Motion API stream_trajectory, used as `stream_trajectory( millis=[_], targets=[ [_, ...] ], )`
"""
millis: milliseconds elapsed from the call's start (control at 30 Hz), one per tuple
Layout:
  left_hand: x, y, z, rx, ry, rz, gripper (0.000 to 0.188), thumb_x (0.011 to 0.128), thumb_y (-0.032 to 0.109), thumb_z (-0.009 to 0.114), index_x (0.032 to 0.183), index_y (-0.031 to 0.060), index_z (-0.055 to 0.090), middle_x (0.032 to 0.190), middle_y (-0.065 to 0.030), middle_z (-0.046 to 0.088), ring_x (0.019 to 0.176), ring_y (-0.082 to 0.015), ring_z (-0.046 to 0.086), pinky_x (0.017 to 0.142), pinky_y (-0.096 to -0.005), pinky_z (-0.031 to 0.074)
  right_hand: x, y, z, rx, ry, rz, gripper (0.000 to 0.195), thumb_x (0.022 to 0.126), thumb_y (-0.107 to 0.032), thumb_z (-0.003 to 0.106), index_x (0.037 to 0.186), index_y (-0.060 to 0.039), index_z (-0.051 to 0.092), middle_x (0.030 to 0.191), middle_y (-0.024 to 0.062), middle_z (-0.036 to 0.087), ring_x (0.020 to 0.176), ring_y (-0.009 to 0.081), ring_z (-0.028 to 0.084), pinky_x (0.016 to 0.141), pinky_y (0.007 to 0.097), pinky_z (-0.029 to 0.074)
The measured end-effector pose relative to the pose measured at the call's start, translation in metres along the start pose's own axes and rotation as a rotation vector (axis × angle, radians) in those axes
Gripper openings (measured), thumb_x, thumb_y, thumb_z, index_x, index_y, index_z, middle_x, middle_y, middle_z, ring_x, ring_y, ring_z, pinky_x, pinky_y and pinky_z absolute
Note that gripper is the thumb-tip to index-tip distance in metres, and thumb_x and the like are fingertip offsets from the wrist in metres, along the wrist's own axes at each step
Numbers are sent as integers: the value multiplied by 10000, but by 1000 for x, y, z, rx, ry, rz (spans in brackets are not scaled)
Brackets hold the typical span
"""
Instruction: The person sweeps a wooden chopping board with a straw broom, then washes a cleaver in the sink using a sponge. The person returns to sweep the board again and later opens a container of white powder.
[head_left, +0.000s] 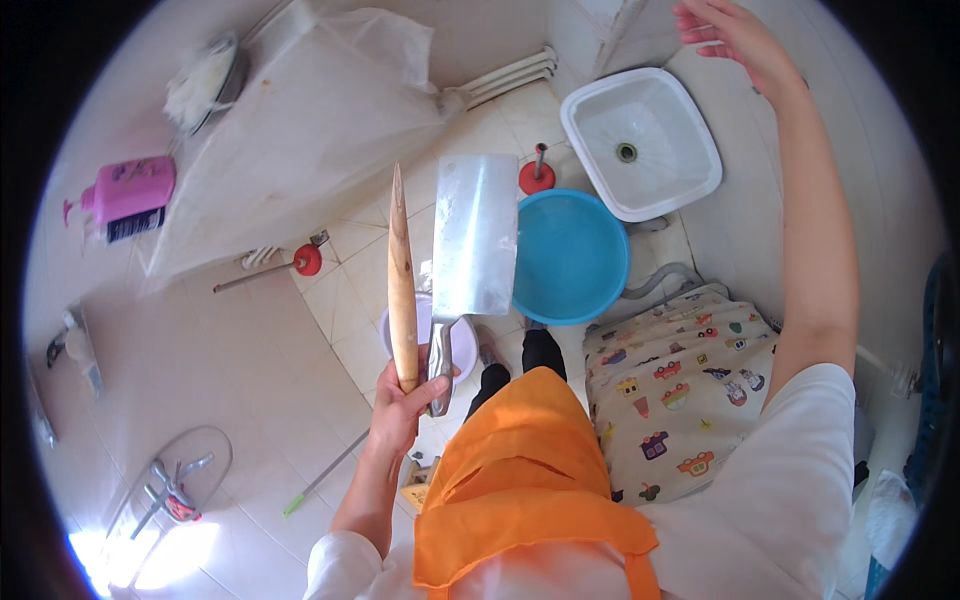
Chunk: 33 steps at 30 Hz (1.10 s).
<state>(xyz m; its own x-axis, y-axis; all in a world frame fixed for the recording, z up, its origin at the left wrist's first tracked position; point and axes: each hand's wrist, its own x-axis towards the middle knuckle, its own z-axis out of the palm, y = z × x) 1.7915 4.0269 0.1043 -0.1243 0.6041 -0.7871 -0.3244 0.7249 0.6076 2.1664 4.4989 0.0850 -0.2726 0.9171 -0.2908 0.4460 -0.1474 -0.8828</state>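
Note:
My left hand (409, 401) is closed around the metal handle of a cleaver (476, 236) and a tapered wooden rolling pin (403, 292). Both point away from me, side by side, with the broad blade to the right of the pin. My right hand (716, 34) is raised at the top right, beyond the white washbasin (643, 210), with its fingers apart and nothing seen in it. Below the blade's level lies a blue basin (574, 255), and a pale lilac basin (463, 349) is partly hidden behind the cleaver handle.
Red-headed plungers (537, 178) (307, 259) stand near the walls. A patterned cloth cover (667, 390) is at my right. Plastic sheeting (300, 135) hangs at the upper left, near a pink pump bottle (136, 187). A shower mixer (172, 487) is on the left wall.

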Motion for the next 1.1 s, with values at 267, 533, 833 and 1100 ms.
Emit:
stream_trajectory(
  millis=[267,533,833,1100],
  targets=[
    [-38,4,-29,-5,-3,77,500,850,47,726,1283,2,480,1050,-119,689,887,-134,631,735,-263,503,-95,88,42,-1347,-19,135,340,910,-213,630,1222,-79,626,1139,142,673,1012,237,664,855,394,542],
    [-71,-4,-50,-56,28,185,514,837,43,739,1276,5,475,1055,-124,690,931,-152,643,787,-290,519,-139,30,46,-521,-204,51,322,878,-294,687,1103,-64,666,1033,106,681,919,222,665,787,396,539],
    [-141,-33,-75,-171,153,229,541,813,61,760,1275,5,484,1041,-115,696,866,-131,626,732,-273,495,-138,113,46,-1420,73,-185,281,880,-255,683,1093,-72,683,1006,179,680,1037,307,657,793,449,539],
    [-210,-89,-127,-281,189,316,520,842,65,725,1285,-14,465,1034,-129,692,844,-134,621,710,-269,488,-218,50,125,-902,-47,-19,301,751,-229,803,952,-52,665,878,128,651,803,301,660,717,421,533]
  ],
)
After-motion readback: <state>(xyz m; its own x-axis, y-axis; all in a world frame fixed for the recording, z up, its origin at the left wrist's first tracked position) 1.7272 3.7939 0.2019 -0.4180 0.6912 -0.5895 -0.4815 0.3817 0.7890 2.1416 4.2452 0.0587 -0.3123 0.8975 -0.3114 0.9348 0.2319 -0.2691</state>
